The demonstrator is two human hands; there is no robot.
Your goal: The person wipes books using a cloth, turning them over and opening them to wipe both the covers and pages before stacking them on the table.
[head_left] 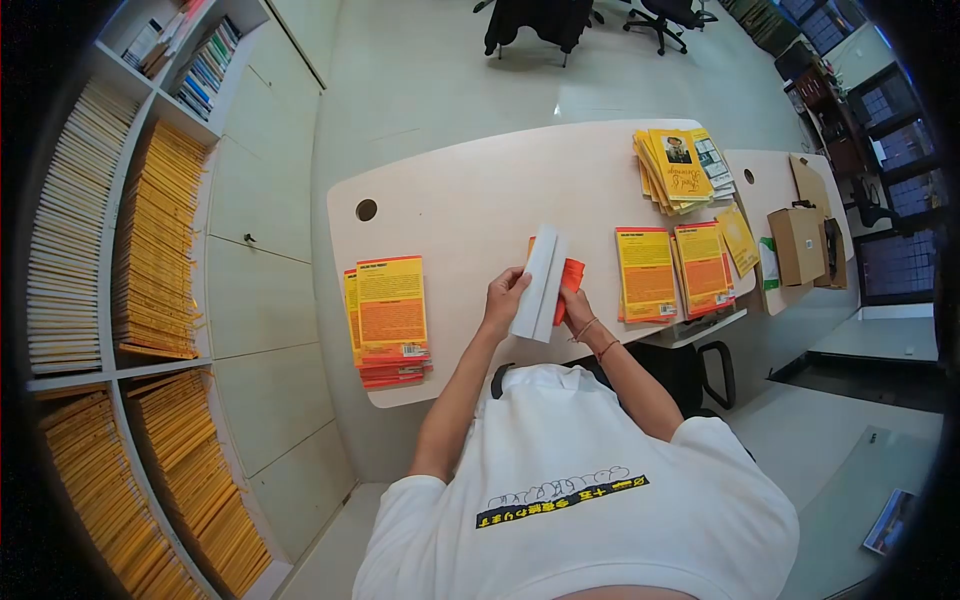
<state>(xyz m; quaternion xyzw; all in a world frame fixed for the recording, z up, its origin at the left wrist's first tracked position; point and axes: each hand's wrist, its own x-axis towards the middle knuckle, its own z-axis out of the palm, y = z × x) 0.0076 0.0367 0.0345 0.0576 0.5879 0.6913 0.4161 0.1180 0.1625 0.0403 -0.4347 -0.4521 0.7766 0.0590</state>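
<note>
In the head view, an orange-covered book (541, 285) with white pages is held above the near part of the table, in front of my chest. Its pages are parted. My left hand (506, 298) grips the left side of the pages, fingers bent around the edge. At the right side, my right hand (577, 309) closes on the orange cover. To the left on the table lies a stack of yellow-and-orange books (391, 307). Two more such piles, a nearer one (646, 270) and one beside it (703, 262), lie to the right.
Yellow books (674, 165) are piled at the table's far right. A cardboard box (797, 246) stands on the side table. Shelves (160, 240) packed with books and files line the left wall. The pale table (470, 190) has a round cable hole; office chairs (663, 22) stand beyond it.
</note>
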